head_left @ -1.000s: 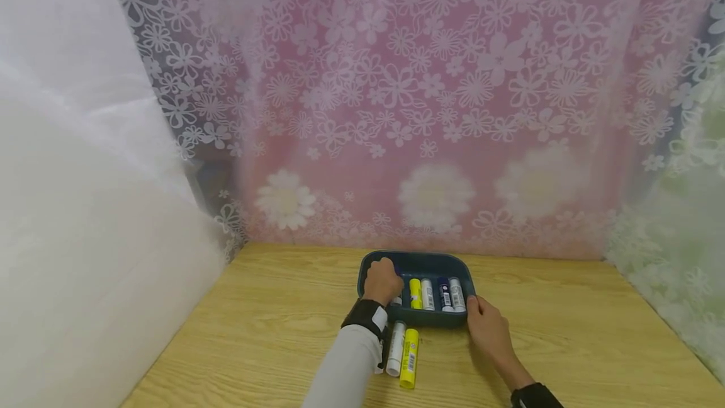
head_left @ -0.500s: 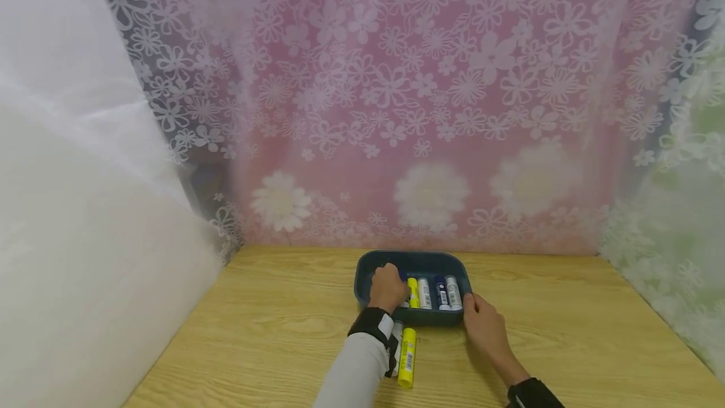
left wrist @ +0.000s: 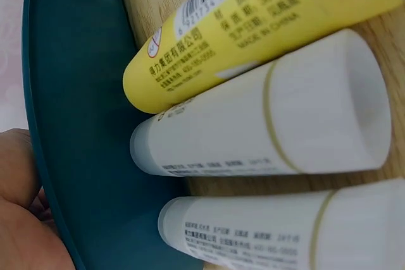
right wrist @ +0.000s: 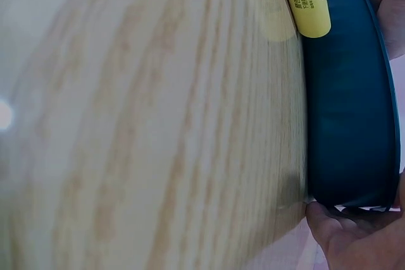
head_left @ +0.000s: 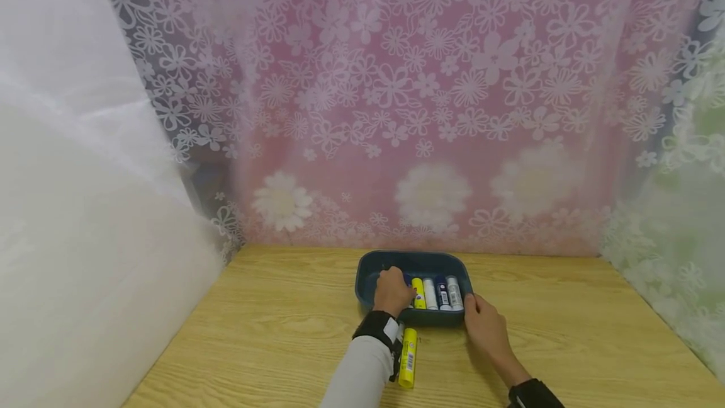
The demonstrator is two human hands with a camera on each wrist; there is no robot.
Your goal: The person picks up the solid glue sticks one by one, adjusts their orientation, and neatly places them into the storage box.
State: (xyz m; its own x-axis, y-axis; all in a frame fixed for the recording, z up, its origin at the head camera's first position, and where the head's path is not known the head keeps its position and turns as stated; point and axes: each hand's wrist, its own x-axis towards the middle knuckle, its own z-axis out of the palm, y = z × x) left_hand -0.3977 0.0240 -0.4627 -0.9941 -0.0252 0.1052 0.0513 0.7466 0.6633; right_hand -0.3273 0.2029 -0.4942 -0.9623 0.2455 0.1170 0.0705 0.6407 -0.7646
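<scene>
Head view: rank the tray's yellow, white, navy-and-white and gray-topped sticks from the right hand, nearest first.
From the right hand:
1. Gray-topped stick: rightmost in the tray.
2. Navy-and-white stick: just left of it.
3. White stick: next left.
4. Yellow stick: leftmost of these four.

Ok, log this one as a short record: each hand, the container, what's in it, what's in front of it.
container: dark teal bin on wooden table
left hand: reaches into the bin; grip hidden
right hand: holds the bin's right end
in bin, left to right: partly hidden navy item, yellow tube, white tube, navy tube, greyish-white tube
in front, on table: another yellow tube, two more white tubes
backdrop: pink floral curtain
</scene>
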